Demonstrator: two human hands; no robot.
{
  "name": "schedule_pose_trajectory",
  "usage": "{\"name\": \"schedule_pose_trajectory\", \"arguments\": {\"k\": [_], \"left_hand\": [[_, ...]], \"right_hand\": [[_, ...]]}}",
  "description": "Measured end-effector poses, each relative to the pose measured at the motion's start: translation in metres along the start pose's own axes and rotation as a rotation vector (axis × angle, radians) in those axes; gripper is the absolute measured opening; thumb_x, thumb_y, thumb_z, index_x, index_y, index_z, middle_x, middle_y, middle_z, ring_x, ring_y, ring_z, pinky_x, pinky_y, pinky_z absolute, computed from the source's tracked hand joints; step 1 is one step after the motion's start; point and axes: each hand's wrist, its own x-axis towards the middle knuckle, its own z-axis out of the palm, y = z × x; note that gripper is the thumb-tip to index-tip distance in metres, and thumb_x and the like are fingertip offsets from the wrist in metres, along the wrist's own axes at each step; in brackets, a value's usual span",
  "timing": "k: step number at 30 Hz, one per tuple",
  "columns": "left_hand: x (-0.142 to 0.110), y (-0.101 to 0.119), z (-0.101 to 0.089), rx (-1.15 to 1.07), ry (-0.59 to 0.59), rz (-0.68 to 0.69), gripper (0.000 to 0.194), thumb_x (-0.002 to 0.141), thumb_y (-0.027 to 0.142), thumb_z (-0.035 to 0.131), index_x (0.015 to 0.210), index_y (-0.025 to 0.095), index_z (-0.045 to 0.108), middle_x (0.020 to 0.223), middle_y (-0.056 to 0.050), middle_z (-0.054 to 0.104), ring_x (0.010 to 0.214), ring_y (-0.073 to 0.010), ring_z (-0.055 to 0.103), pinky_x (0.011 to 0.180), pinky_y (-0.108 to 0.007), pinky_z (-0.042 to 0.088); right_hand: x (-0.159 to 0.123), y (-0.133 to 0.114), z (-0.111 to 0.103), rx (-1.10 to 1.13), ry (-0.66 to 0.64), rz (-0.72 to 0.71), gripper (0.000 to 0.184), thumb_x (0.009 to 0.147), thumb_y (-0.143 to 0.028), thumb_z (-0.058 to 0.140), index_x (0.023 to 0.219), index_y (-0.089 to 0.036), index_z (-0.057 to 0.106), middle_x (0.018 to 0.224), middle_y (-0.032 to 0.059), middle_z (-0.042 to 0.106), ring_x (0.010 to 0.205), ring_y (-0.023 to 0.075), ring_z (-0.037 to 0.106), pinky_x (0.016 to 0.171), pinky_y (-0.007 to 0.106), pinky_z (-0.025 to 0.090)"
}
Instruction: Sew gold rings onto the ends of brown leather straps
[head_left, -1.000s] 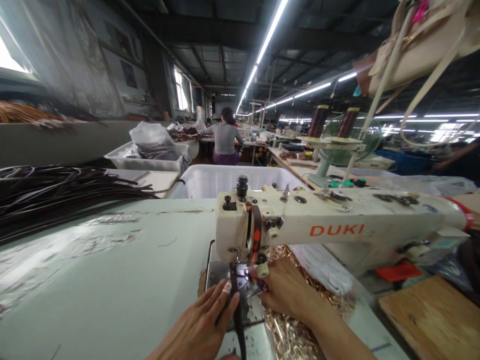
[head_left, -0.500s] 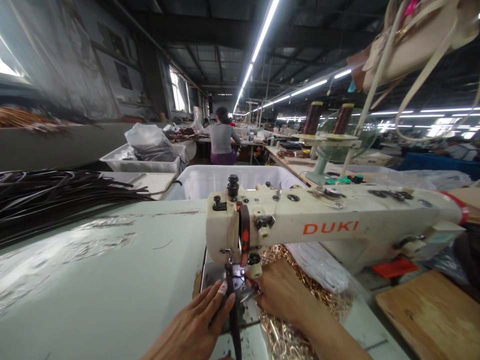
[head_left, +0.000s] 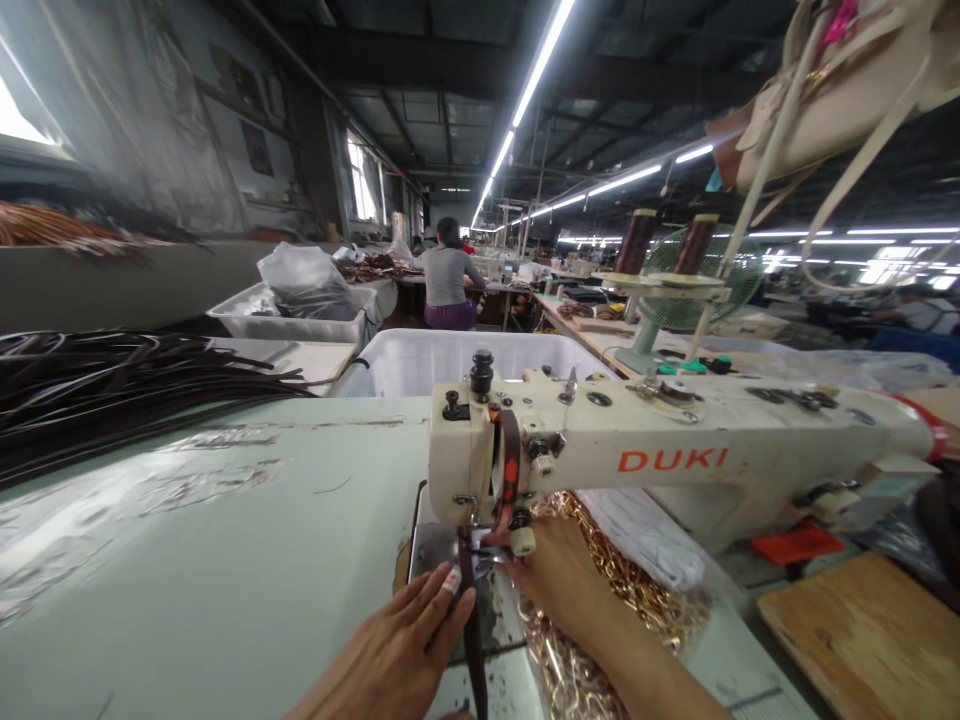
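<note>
My left hand (head_left: 405, 640) lies flat on the machine bed with its fingers stretched out, a white wrap with red marks around one fingertip. Its fingertips and thumb touch the left side of a narrow dark brown strap (head_left: 474, 655). This strap runs from the needle area of the sewing machine (head_left: 555, 450) down towards me. To the strap's right, my right hand (head_left: 551, 570) reaches under the machine head with its fingers closed on a slim silver tool (head_left: 491, 553) that looks like thread snips. The machine head partly hides those fingers.
A plastic bag of gold metal hooks (head_left: 577, 670) lies under the machine arm. Dark strips (head_left: 135, 390) are piled at the left of the table (head_left: 225, 580). Behind the machine stands a white bin (head_left: 480, 350); farther back a person (head_left: 446, 280) sits. A wooden board (head_left: 862, 630) lies at right.
The view has shifted slightly, so the machine appears farther right. My right hand has moved the silver tool closer to the needle area, beside the strap. My left hand stays by the strap.
</note>
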Motion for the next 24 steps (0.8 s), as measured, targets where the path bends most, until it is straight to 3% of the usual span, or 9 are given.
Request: {"name": "schedule_pose_trajectory", "arguments": {"k": [3,6,9,14,18,24], "left_hand": [[0.000,0.003,-0.009,0.034,0.058,0.000,0.061,0.090,0.051,0.050,0.138,0.014,0.041,0.129,-0.016,0.057,0.118,-0.0260,0.056,0.103,-0.034,0.043],[-0.003,0.000,0.003,0.067,0.136,0.079,0.069,0.089,0.057,0.046,0.141,0.012,0.036,0.126,-0.017,0.060,0.115,-0.0276,0.058,0.098,-0.035,0.048],[-0.003,0.001,0.008,0.066,0.065,0.048,0.067,0.089,0.057,0.045,0.137,0.011,0.042,0.128,-0.018,0.058,0.121,-0.0287,0.053,0.101,-0.037,0.045],[0.002,0.013,-0.019,-0.004,-0.077,-0.052,0.060,0.088,0.051,0.052,0.133,0.011,0.048,0.131,-0.016,0.056,0.124,-0.0286,0.050,0.105,-0.037,0.041],[0.004,0.021,-0.025,-0.019,-0.058,-0.126,0.060,0.083,0.046,0.060,0.132,0.012,0.050,0.132,-0.015,0.056,0.125,-0.0287,0.049,0.107,-0.037,0.038],[0.006,0.015,-0.034,-0.018,-0.097,-0.101,0.059,0.083,0.043,0.064,0.132,0.013,0.051,0.132,-0.015,0.056,0.122,-0.0283,0.052,0.106,-0.037,0.040]], "right_hand": [[-0.003,0.003,-0.003,-0.001,-0.007,-0.023,0.017,0.085,-0.021,0.058,0.092,-0.023,0.074,0.099,0.0059,0.073,0.094,0.0207,0.067,0.082,0.026,0.043],[-0.007,0.009,-0.011,-0.001,-0.008,-0.101,0.018,0.084,-0.018,0.058,0.092,-0.023,0.073,0.095,0.0045,0.073,0.090,0.0189,0.067,0.078,0.024,0.042],[-0.010,0.015,-0.017,-0.002,0.017,-0.181,0.017,0.085,-0.018,0.056,0.088,-0.022,0.073,0.089,0.0047,0.073,0.087,0.0190,0.066,0.076,0.024,0.042],[-0.011,0.018,-0.021,-0.015,0.001,-0.263,0.015,0.084,-0.022,0.058,0.083,-0.023,0.073,0.082,0.0047,0.072,0.083,0.0198,0.065,0.077,0.026,0.042],[-0.013,0.016,-0.022,-0.013,-0.007,-0.283,0.015,0.085,-0.025,0.060,0.081,-0.023,0.074,0.082,0.0047,0.072,0.082,0.0195,0.065,0.077,0.026,0.042],[-0.009,0.014,-0.021,-0.032,-0.001,-0.267,0.016,0.085,-0.030,0.061,0.079,-0.022,0.074,0.080,0.0064,0.071,0.083,0.0203,0.064,0.076,0.027,0.043]]}}
